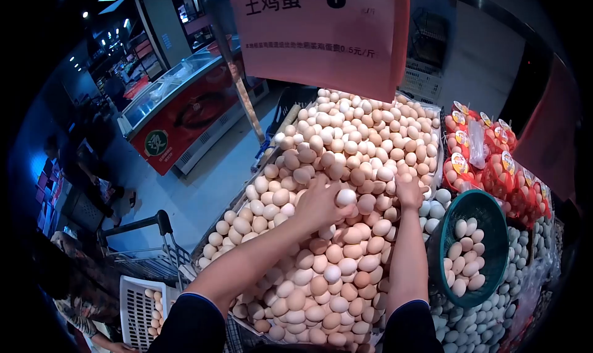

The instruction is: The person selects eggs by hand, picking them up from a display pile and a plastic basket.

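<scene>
Both arms reached forward over the heaped eggs (299,299), the left slanting inward from the lower left and the right running nearly straight ahead. The left hand (321,206) lay palm down with its fingers loosely curled around a pale egg (346,197) near the middle of the pile, while the right hand (409,191) rested at the heap's right side, its fingers bent down among eggs, though whether it gripped one could not be told. The green basket (474,248), with more eggs inside, stood tilted to the right of the right forearm.
</scene>
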`<state>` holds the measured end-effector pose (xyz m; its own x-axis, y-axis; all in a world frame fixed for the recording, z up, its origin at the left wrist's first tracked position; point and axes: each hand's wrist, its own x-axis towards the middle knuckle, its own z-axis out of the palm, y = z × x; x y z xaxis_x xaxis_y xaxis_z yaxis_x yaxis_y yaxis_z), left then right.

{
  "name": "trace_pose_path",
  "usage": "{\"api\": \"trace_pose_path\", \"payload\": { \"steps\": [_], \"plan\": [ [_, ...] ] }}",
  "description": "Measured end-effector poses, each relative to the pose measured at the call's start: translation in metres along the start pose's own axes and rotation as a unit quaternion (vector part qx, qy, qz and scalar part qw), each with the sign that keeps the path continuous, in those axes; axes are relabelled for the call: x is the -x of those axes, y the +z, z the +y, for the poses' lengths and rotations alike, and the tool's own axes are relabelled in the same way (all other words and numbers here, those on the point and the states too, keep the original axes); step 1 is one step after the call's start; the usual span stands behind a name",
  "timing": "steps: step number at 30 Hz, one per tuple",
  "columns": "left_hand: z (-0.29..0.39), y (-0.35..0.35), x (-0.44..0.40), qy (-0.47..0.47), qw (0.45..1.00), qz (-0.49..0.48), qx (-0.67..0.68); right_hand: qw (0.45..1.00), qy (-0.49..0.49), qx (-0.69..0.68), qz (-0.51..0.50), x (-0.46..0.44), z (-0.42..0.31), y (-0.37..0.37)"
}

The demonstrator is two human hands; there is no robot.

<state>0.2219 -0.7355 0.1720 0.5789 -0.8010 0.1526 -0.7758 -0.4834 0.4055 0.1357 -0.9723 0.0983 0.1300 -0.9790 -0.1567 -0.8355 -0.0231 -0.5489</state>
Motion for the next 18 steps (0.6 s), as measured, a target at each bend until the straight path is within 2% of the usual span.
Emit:
{"api": "trace_pose_path", "payload": {
  "steps": [2, 5, 8, 13, 17, 18],
  "plan": [
    [0.016, 0.017, -0.039, 0.014, 0.989, -0.101, -0.107, 1.000, -0.005, 0.005, 0.014, 0.000, 0.004, 0.002],
    [0.033, 0.046, -0.064, 0.025, 0.991, -0.102, -0.086, 0.999, -0.005, -0.030, 0.012, 0.005, 0.004, 0.000],
    [0.041, 0.067, -0.079, 0.017, 0.983, -0.135, -0.123, 0.996, -0.002, -0.086, 0.017, -0.003, 0.016, 0.008],
    [0.052, 0.073, -0.080, 0.019, 0.970, -0.142, -0.194, 0.992, 0.001, -0.121, 0.015, 0.001, 0.022, 0.011],
    [0.042, 0.081, -0.074, 0.031, 0.976, -0.126, -0.178, 0.992, -0.008, -0.119, 0.046, 0.004, 0.031, 0.026],
    [0.039, 0.083, -0.069, 0.046, 0.981, -0.084, -0.168, 0.991, -0.021, -0.126, 0.045, 0.009, 0.033, 0.022]
  ]
}}
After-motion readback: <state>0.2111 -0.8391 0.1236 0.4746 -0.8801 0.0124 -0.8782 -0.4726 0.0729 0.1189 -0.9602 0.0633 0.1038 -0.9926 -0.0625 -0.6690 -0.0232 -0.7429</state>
